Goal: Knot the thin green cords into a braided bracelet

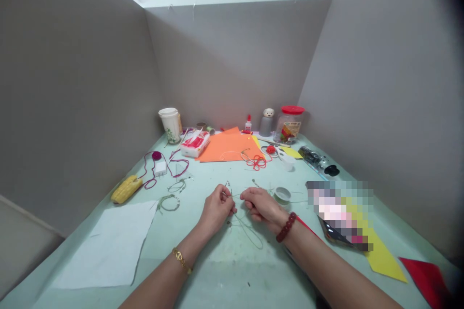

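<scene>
My left hand [217,210] and my right hand [263,207] sit close together above the pale green table top [213,256], each pinching a thin green wire-like cord [248,231]. A loop of this cord hangs below them and rests on the surface. Just beyond my right hand lies a small roll of green tape [282,196]. A gold bracelet [181,260] circles my left wrist, and a dark red bead bracelet [285,227] circles my right wrist.
Left of my hands lie a white paper sheet [108,246], green wire loops [170,202], maroon cord [156,156] and a yellow corn-shaped object [126,189]. Orange paper [228,147] with red thread [256,162] lies ahead. Grey walls [232,67] enclose the table.
</scene>
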A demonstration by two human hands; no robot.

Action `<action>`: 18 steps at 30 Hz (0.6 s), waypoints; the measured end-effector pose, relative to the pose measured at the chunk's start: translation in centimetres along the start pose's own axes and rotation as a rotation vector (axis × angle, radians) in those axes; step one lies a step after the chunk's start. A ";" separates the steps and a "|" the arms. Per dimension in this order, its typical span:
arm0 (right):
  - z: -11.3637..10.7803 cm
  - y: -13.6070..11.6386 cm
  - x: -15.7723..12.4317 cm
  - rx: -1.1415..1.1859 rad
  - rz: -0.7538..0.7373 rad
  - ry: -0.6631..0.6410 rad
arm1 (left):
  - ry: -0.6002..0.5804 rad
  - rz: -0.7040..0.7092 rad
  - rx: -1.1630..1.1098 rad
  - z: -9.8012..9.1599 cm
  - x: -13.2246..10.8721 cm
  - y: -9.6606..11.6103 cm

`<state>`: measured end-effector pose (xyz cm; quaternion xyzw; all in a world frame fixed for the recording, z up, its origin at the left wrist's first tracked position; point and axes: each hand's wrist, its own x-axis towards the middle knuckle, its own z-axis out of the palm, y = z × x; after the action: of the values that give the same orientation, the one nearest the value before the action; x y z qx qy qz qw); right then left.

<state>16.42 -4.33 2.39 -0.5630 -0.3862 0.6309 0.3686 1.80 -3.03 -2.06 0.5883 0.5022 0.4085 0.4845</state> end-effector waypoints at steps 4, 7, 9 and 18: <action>-0.3 -0.2 0.3 0.097 0.025 -0.042 | -0.026 0.052 0.069 0.1 0.0 -0.2; -0.1 0.0 0.4 0.152 0.024 -0.045 | -0.017 0.018 0.088 0.2 0.1 -0.3; 0.2 0.2 0.3 0.153 0.008 -0.050 | -0.008 -0.007 0.093 0.2 0.3 -0.4; 0.8 0.1 -0.7 0.023 -0.054 -0.005 | -0.016 -0.110 -0.004 -0.1 0.4 0.1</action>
<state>15.66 -5.09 2.67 -0.5466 -0.3947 0.6266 0.3909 1.77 -2.57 -1.93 0.5621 0.5293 0.3774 0.5114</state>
